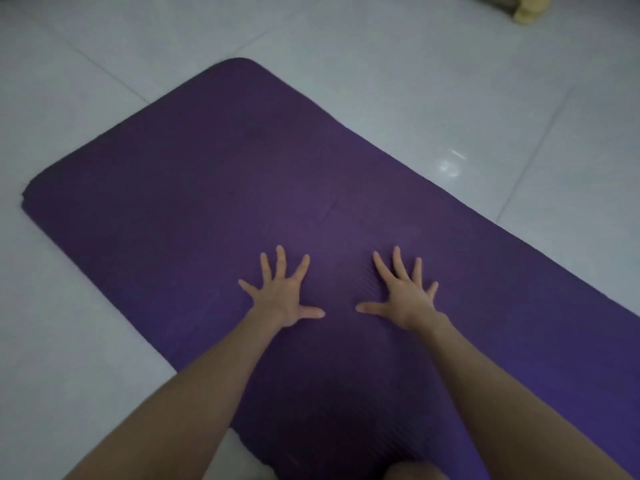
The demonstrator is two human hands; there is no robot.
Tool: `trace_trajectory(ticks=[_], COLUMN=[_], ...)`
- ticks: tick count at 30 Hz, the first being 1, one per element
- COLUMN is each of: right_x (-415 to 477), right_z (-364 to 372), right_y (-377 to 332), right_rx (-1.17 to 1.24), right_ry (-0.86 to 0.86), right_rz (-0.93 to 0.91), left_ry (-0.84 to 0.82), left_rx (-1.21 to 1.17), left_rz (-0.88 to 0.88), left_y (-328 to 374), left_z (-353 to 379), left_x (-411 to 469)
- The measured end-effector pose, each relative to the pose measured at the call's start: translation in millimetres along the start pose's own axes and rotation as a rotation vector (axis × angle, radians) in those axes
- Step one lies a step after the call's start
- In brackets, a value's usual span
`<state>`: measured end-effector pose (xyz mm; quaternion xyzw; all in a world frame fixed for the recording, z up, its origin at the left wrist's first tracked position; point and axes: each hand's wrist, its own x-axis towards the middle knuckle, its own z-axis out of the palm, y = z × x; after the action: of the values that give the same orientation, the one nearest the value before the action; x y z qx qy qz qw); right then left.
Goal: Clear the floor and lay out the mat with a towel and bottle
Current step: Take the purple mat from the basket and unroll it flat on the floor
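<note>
A purple ribbed mat (214,174) lies unrolled flat on the pale tiled floor, running from the far left corner toward the near right. My left hand (282,292) rests palm down on the mat's middle with fingers spread. My right hand (401,294) lies flat beside it, a short gap apart, fingers also spread. Neither hand holds anything. No towel or bottle shows on the mat.
Glossy white floor tiles (450,81) surround the mat on the left, far and right sides. A yellowish cloth-like object (526,10) sits at the top right edge, partly cut off. A knee (414,471) shows at the bottom edge.
</note>
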<state>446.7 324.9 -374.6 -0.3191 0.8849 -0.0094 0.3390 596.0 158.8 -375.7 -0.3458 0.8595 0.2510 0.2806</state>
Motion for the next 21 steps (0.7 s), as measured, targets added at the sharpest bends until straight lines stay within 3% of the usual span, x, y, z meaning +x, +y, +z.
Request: trace_trajectory(ticks=[5,12,21], right_x=[-46.1,-51.9,-179.6], right_z=[16.8,14.8,69.3], right_y=[60.7,82.3,213.2], right_rx=[0.037,0.053,0.155], right_ry=[-0.040,-0.038,-0.015], right_rz=[0.129,0.058,0.305], left_ry=[-0.045,-0.045,-0.129], left_rx=[0.156,0.124,0.404], left_rz=[0.156,0.104,0.399], left_y=[49.7,73.6,184.0], left_z=[24.2,35.6,141.3], left_x=[-4.4,-17.8,-83.1])
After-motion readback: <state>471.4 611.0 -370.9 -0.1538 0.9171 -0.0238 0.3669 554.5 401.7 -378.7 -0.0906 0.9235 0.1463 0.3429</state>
